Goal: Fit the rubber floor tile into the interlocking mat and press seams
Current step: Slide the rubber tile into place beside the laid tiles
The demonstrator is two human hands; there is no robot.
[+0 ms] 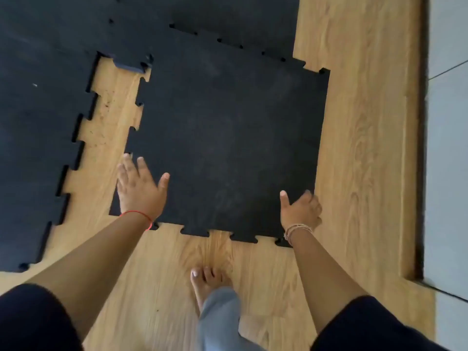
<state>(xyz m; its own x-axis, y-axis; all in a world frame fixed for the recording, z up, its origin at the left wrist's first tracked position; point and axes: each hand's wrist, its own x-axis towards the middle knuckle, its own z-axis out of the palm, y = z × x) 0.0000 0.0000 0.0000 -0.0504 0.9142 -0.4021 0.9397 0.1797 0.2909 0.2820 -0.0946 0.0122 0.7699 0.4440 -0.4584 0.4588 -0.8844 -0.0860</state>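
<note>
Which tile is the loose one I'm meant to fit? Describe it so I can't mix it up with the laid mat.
Start from the wood floor; the laid mat covers its left and far side. The loose tile is the black square lying skewed at centre, with the left hand and right hand at its near corners. Unlike its neighbours, a wedge of bare wood separates its left edge from the mat.

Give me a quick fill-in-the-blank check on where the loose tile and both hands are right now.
1. The loose tile lies askew, with a strip of bare ____ floor showing between its left edge and the laid mat.
2. The left hand lies ____ on top of the tile's near left corner.
3. The right hand has the tile's near ____ corner in its grip.
4. A bare ____ stands on the floor just short of the tile's near edge.

Missing words: wooden; flat; right; foot
</note>
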